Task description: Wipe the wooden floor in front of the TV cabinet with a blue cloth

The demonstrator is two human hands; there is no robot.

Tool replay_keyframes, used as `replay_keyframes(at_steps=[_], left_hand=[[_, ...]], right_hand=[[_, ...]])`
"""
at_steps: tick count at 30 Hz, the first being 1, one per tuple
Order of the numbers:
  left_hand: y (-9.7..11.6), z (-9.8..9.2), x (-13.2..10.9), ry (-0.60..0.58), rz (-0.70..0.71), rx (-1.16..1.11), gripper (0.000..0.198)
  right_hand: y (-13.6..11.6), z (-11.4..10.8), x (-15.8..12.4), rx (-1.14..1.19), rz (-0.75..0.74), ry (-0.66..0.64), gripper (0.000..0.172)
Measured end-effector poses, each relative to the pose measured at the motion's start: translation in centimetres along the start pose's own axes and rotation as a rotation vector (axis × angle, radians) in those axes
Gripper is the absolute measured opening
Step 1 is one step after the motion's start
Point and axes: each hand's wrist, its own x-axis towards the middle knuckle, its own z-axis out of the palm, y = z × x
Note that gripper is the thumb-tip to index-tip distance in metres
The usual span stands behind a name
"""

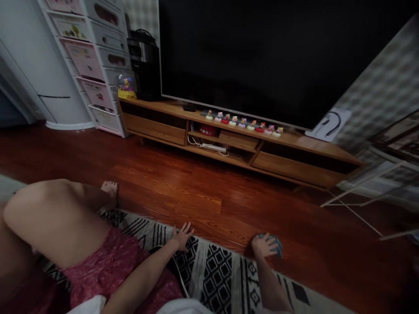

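My left hand (183, 237) is over the patterned rug (217, 271) near its far edge, fingers spread, holding nothing that I can see. Further right, where the rug meets the wooden floor, my right hand (264, 247) lies over a round blue, ball-like thing (278, 247) with a pale pattern. Its fingers are spread across the top, and the palm hides much of the round thing. Whether it is lifted or rests on the floor I cannot tell.
A long wooden TV stand (216, 150) runs across ahead, bearing a large dark television (255, 56) and a row of several small figurines (242, 122). A drawer tower (113, 59) rises at the left. A white metal rack (360, 204) stands right. My bare leg (59, 218) is bent at left.
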Motion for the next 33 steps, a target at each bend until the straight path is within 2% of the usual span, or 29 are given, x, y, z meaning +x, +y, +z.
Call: replay_keyframes(at_steps=[2,5,7,10,12,13,16,19,21,23,25,27,29,31,33], left_hand=[[-0.2,0.1,0.1,-0.002,0.008,0.001,0.118],[-0.5,0.3,0.5,-0.005,0.012,0.003,0.119],[-0.6,0.6,0.7,0.003,0.01,-0.003,0.119],[-0.7,0.7,0.8,0.019,0.022,-0.03,0.117],[-0.7,0.7,0.7,0.032,0.037,-0.049,0.116],[-0.7,0.7,0.6,0.036,0.042,-0.055,0.116],[-0.6,0.6,0.4,0.035,0.056,-0.068,0.116],[-0.6,0.6,0.6,0.011,0.046,-0.066,0.117],[-0.6,0.6,0.7,0.006,0.045,-0.072,0.118],[-0.6,0.7,0.8,0.017,0.054,-0.086,0.117],[-0.6,0.7,0.7,0.032,0.057,-0.09,0.116],[-0.6,0.5,0.3,0.043,0.059,-0.082,0.115],[-0.4,0.1,-0.2,0.041,0.055,-0.071,0.11],[0.0,-0.6,-0.8,0.052,0.04,-0.067,0.1],[0.5,-1.4,-1.3,0.114,0.014,-0.092,0.081]], right_hand=[[-5.6,0.9,-2.8,0.03,-0.159,-0.036,0.063],[-14.2,2.4,-8.7,0.082,-0.526,-0.163,0.06],[-18.7,3.3,-13.1,0.104,-0.769,-0.285,0.059],[-22.1,3.9,-17.9,0.142,-1.175,-0.429,0.057],[-21.9,3.9,-18.2,0.151,-1.335,-0.48,0.056],[-21.1,3.7,-17.3,0.147,-1.355,-0.482,0.057],[-16.1,3.1,-11.5,0.1,-1.203,-0.41,0.057],[-8.2,2.1,-4.1,0.019,-0.862,-0.306,0.057],[-2.7,1.4,-0.4,-0.012,-0.602,-0.213,0.06],[1.5,0.9,1.4,-0.019,-0.339,-0.083,0.063],[3.4,0.7,1.5,0.0,-0.133,0.042,0.065],[2.6,1.0,0.3,0.03,-0.029,0.116,0.065],[-0.6,1.4,-1.7,0.055,-0.048,0.116,0.064],[-5.2,2.0,-4.3,0.069,-0.179,0.055,0.063],[-10.4,2.6,-7.6,0.082,-0.383,-0.04,0.061]])
